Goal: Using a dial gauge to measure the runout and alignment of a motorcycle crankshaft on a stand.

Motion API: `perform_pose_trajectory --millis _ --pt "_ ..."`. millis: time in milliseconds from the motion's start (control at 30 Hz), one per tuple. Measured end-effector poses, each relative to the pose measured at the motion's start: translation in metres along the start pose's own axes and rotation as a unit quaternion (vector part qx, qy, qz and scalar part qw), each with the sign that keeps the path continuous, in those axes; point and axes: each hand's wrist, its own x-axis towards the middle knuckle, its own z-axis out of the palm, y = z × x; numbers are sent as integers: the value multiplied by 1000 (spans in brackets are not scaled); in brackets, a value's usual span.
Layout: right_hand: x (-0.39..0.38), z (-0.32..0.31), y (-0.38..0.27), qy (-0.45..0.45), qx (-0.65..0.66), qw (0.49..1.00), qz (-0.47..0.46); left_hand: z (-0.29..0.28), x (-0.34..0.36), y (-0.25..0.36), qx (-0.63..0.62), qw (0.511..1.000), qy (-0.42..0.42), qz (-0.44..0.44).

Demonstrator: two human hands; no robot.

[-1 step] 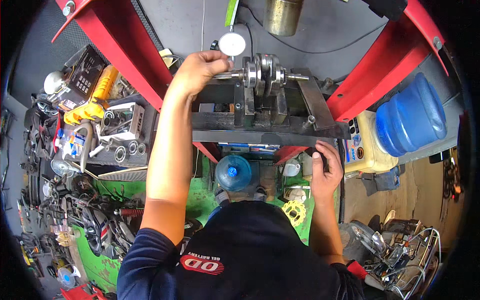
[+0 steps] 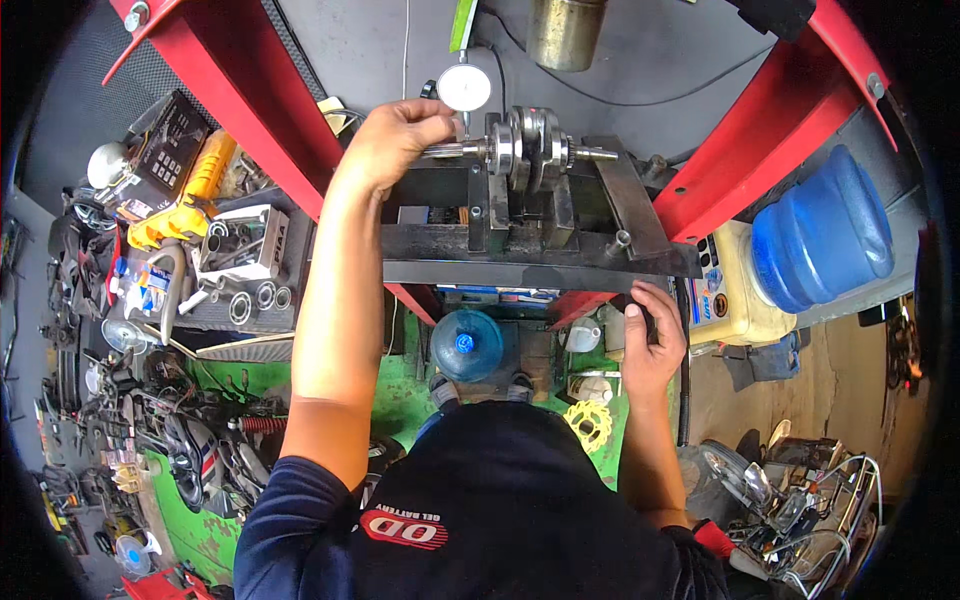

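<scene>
A crankshaft (image 2: 538,150) lies crosswise on two dark metal support blocks (image 2: 558,215). At its left end my left hand (image 2: 395,140) is closed, thumb and fingers pinching around the shaft. Just above those fingers hangs a round white dial gauge (image 2: 465,88), its thin stem pointing down to the shaft. Part of the shaft's left end is hidden by my hand. My right hand (image 2: 655,345) rests by the front edge of the dark steel bench beam (image 2: 450,272), right of centre. Its fingers are loosely bent, the thumb is apart, and nothing is in it.
Red steel uprights (image 2: 245,100) slant on both sides. A blue water jug (image 2: 825,235) stands at the right beside a cream-coloured container (image 2: 755,285). At the left, a side table holds bearings (image 2: 241,307) and a yellow tool (image 2: 185,215). Another jug (image 2: 465,345) is below the bench.
My left fingertips have shifted very slightly left, and a little more of the dial gauge's stem shows. My right hand and the crankshaft look the same.
</scene>
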Motion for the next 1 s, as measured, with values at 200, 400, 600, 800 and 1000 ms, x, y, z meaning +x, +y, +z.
perform_pose_trajectory --millis 200,400,600,800,1000 --pt "-3 2 1 4 4 1000 7 -8 0 -2 16 1000 -23 -1" --pt "-4 5 0 1 10 1000 15 -8 0 -5 35 999 -6 -10" --pt "-19 7 4 -22 -2 999 23 -6 -22 -23 -13 992 115 43" --pt "-61 27 29 -54 25 996 70 18 -80 -69 -42 913 367 172" --pt "-101 52 48 -100 22 989 104 24 -103 -97 -71 915 359 171"
